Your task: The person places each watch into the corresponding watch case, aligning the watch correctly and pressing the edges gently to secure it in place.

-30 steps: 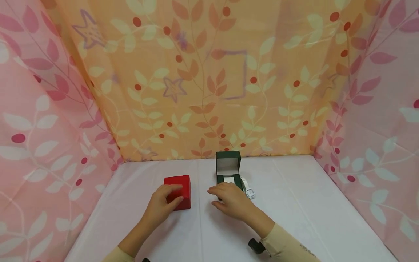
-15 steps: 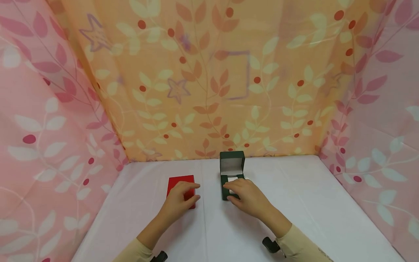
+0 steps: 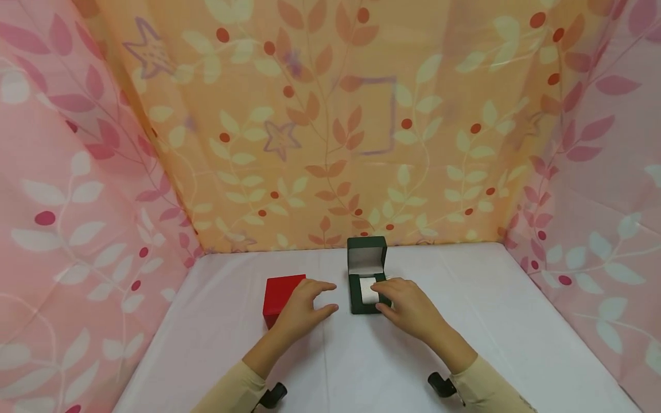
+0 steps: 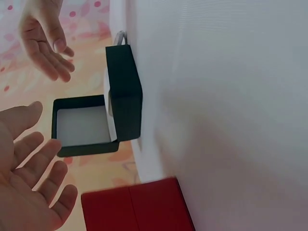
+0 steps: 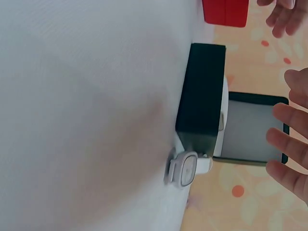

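Note:
A dark green watch box stands with its lid raised, a white cushion inside it. My right hand hovers over the box's right side, fingers spread and holding nothing. Left of the box, my left hand is in the air with thumb and fingers apart, also holding nothing. It partly covers a closed red box in the head view. A wristwatch with a white strap lies beside the green box in the right wrist view; the right hand mostly hides it in the head view.
A white cloth covers the table. Patterned curtains stand around it: an orange one at the back and pink ones at the left and right sides.
My left hand has moved right, from over the red box into the space before the green box. My right hand has shifted right, uncovering more of the green box. The view also shifted slightly.

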`<action>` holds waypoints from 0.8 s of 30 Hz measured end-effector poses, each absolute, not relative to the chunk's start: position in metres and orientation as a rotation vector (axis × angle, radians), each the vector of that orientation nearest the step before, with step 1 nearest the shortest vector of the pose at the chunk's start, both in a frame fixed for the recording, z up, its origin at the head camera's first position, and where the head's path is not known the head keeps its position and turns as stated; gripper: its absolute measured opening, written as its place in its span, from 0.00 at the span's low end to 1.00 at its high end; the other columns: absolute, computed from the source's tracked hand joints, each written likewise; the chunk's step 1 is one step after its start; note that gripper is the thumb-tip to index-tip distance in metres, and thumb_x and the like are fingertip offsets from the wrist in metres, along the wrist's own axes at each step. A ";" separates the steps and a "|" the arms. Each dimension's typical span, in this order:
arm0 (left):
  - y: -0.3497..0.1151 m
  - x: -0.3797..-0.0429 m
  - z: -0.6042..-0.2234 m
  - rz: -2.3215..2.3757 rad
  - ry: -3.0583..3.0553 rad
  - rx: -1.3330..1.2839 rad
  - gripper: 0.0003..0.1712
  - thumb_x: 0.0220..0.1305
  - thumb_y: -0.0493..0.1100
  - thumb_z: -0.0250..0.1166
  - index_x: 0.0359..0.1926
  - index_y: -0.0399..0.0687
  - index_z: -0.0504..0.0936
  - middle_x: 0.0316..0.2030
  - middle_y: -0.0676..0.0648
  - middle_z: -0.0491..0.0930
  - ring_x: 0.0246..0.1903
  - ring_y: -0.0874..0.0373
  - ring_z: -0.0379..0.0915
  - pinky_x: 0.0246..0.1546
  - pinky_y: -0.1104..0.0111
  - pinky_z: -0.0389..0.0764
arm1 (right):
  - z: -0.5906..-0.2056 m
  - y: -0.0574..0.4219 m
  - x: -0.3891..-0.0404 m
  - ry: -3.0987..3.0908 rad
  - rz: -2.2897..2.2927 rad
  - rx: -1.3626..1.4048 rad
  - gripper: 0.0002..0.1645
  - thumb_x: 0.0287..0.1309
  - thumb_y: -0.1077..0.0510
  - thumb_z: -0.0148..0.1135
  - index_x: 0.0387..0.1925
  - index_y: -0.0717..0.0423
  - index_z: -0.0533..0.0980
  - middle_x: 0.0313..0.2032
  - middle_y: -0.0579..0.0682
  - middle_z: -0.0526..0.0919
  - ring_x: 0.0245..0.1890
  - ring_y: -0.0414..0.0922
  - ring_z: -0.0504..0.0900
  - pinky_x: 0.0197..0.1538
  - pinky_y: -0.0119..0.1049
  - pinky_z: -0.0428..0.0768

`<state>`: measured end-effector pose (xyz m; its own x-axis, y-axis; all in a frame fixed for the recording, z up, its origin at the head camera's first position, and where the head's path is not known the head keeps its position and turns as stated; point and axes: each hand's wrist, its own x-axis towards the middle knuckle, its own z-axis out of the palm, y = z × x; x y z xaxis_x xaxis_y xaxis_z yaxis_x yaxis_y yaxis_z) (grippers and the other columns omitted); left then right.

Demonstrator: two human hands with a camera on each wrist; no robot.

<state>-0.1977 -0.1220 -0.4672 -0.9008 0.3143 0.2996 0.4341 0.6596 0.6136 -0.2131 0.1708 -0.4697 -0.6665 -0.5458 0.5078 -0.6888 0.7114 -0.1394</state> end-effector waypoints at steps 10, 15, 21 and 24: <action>-0.092 -0.215 -0.472 -1.017 -2.775 -0.608 0.32 0.61 0.54 0.75 0.65 0.57 0.80 0.59 0.53 0.80 0.60 0.55 0.70 0.53 0.59 0.83 | -0.471 0.189 -0.218 -2.464 0.510 0.865 0.27 0.51 0.56 0.80 0.54 0.53 0.83 0.47 0.48 0.89 0.50 0.49 0.86 0.54 0.51 0.82; -0.082 -0.227 -0.477 -0.958 -2.772 -0.627 0.33 0.60 0.54 0.75 0.65 0.56 0.79 0.59 0.51 0.81 0.61 0.53 0.70 0.55 0.54 0.80 | -0.476 0.200 -0.222 -2.487 0.554 0.793 0.27 0.52 0.57 0.79 0.56 0.52 0.83 0.49 0.47 0.88 0.52 0.50 0.85 0.55 0.53 0.82; -0.072 -0.237 -0.484 -0.913 -2.808 -0.641 0.34 0.60 0.54 0.76 0.66 0.54 0.78 0.60 0.49 0.81 0.62 0.51 0.69 0.59 0.53 0.78 | -0.483 0.211 -0.224 -2.531 0.609 0.725 0.30 0.52 0.55 0.80 0.57 0.53 0.82 0.51 0.49 0.88 0.53 0.52 0.84 0.55 0.54 0.82; -0.066 -0.242 -0.485 -0.909 -2.827 -0.639 0.35 0.59 0.54 0.76 0.67 0.53 0.78 0.60 0.49 0.81 0.62 0.50 0.69 0.58 0.53 0.78 | -0.485 0.216 -0.225 -2.580 0.646 0.669 0.31 0.52 0.53 0.80 0.58 0.52 0.82 0.52 0.49 0.87 0.55 0.53 0.84 0.57 0.54 0.81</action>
<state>-0.2425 -0.0658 -0.4847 -0.9063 0.3598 0.2219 0.4217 0.7332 0.5335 -0.2248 0.2164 -0.4850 -0.8068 -0.3495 0.4763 -0.5327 0.7789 -0.3308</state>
